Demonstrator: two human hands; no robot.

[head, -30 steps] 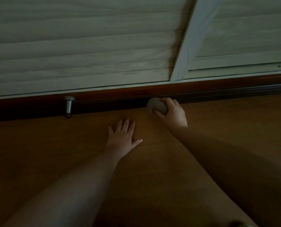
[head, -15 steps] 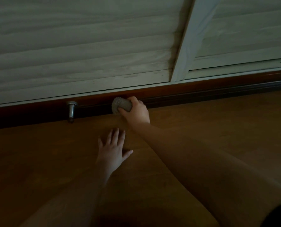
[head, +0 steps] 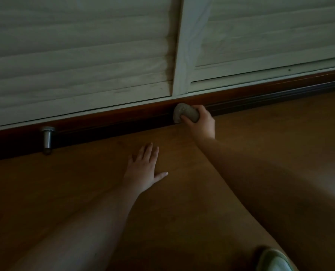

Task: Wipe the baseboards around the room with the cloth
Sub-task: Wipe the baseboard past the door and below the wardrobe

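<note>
A dark reddish-brown baseboard (head: 108,122) runs along the foot of pale louvred doors, slanting up to the right. My right hand (head: 202,124) grips a balled grey cloth (head: 184,114) and holds it against the baseboard, just under the upright post between the two doors. My left hand (head: 145,169) lies flat on the wooden floor with fingers spread, a little in front of the baseboard and to the left of the cloth.
A metal door stopper (head: 47,139) stands on the floor against the baseboard at the left. Pale louvred doors (head: 80,55) fill the upper half. A light shoe (head: 274,261) shows at the bottom right. The room is dim.
My right hand slid the cloth left along the baseboard towards the stopper, then back right to under the door post. My left hand stayed flat on the floor.
</note>
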